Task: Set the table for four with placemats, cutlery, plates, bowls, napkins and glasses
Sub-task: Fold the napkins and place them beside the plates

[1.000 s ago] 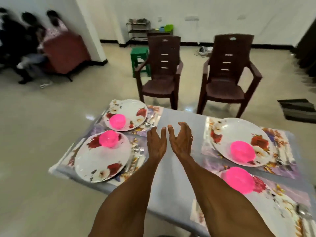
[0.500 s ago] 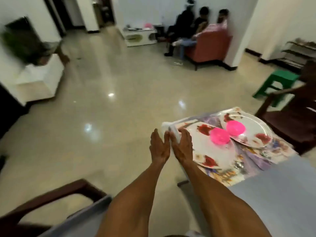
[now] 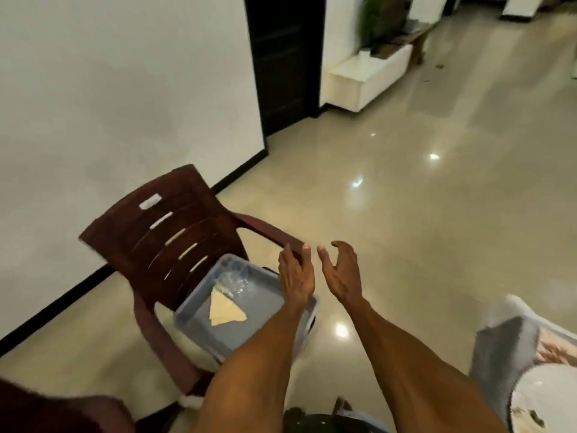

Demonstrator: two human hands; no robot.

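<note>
In the head view, a grey tray (image 3: 265, 310) sits on the seat of a brown chair (image 3: 162, 242), and everything else can be placed from that tray. Inside it, toward the chair's back, lies a folded cream napkin (image 3: 225, 309), a flat triangle, and just beyond it, touching its far point, a clump of clear glasses (image 3: 234, 281); blur hides how many there are. The napkin looks light, soft and limp, so it is best pinched at a folded edge or lifted flat, or it may fall open. The glasses appear thin, smooth and breakable, likely slippery, and should be gripped round the body one at a time, not by the rim. The left hand (image 3: 295, 276) hovers over the tray's right rim, fingers nearly straight and close together, holding nothing; whether it touches the chair arm behind it cannot be told. The right hand (image 3: 342, 273) hangs just right of the tray over the floor, fingers spread and loosely curved, empty. At the lower right, well apart from the tray, a corner of the bench (image 3: 505, 342) shows with a plate (image 3: 549, 398) on it.
</note>
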